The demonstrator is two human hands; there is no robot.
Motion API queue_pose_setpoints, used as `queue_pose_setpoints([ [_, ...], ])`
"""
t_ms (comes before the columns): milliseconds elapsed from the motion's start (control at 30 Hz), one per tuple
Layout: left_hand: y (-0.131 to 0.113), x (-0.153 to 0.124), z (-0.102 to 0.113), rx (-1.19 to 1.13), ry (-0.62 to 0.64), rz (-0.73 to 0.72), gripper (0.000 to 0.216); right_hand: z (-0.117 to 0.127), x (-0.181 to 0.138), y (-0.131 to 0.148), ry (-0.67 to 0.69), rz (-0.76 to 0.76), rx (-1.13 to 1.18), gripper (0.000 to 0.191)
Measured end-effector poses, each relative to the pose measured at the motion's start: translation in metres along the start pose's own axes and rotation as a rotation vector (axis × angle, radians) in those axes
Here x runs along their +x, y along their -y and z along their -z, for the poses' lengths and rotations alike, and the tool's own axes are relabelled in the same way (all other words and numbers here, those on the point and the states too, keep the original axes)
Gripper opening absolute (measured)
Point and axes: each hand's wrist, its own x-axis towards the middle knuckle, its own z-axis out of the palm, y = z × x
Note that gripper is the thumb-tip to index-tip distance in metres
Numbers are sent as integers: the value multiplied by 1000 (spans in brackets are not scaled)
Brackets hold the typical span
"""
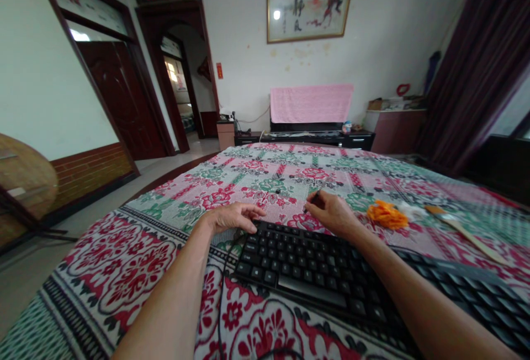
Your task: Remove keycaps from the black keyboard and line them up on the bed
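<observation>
A black keyboard [304, 269] lies on the table [176, 174], toward the near edge, on a patterned cloth [143, 263] in red, pink, green and white. It sits at a slant, its left end farther from the near edge than its right end, which runs beneath the right forearm.

The left hand [236, 217] is at the keyboard's far left corner, the thumb resting on that corner and the fingers loosely spread and slightly bent past it, toward the far edge of the table. The right hand [331, 212] is above the cloth just beyond the keyboard's far side, its fingers curled and closed on a small dark stick [317, 196]; what the stick is cannot be told. A small black piece [277, 191] lies alone on the cloth, between the keyboard and the table's far edge, a little left of the right hand.

A black cable [222, 294] runs down past the keyboard's left end toward the near edge of the table. Toward the right edge, just beyond the right forearm, lie an orange bundle [387, 215], a white wad [414, 212] beside it, and a brush [472, 237] with a pale handle angled toward the near right part of the table. A second keyboard [467, 288], also black, lies nearer than the brush, partly behind the right forearm.
</observation>
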Motion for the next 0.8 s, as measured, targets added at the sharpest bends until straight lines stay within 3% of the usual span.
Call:
queue_pose_setpoints([
  [467, 5, 3, 2, -40, -35, -1, 40, 0, 0, -1, -9, 5, -35, 18],
  [800, 8, 10, 3, 12, -97, 37, 31, -3, -4, 28, 37, 105, 29, 16],
])
